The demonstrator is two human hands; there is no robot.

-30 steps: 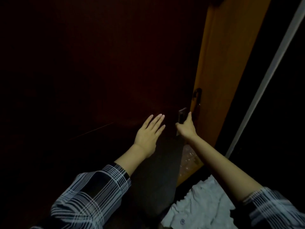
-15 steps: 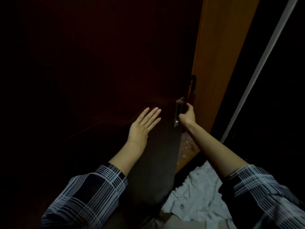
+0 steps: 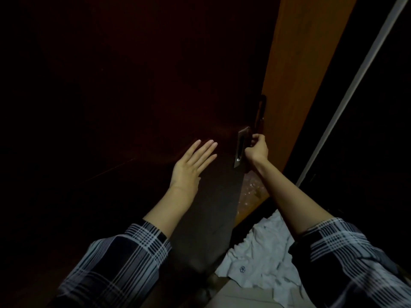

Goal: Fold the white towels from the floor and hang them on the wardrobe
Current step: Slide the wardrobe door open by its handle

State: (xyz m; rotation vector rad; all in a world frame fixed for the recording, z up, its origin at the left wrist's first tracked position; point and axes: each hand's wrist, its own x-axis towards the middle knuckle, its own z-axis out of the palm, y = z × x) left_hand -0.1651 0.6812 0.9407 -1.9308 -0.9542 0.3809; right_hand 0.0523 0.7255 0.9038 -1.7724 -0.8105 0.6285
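Observation:
A dark wardrobe door (image 3: 138, 90) fills the left and middle of the head view. My left hand (image 3: 191, 165) lies flat with straight fingers against its surface. My right hand (image 3: 255, 150) has its fingers curled round the door's edge, right beside the metal recessed handle (image 3: 240, 147). A crumpled white towel (image 3: 260, 258) lies on the floor at the lower right, under my right forearm. An orange-brown wooden door (image 3: 298, 85) stands just right of my right hand, with a dark handle (image 3: 260, 112) on it.
A pale vertical strip (image 3: 355, 85) runs diagonally at the right, with darkness beyond it. Crinkled clear plastic (image 3: 251, 192) shows in the gap at the foot of the orange door. A strip of light floor (image 3: 240, 294) is at the bottom.
My right hand went from touching the door edge with extended fingers to curling round it by the metal handle. The left hand stayed flat on the dark door. The view shifted slightly.

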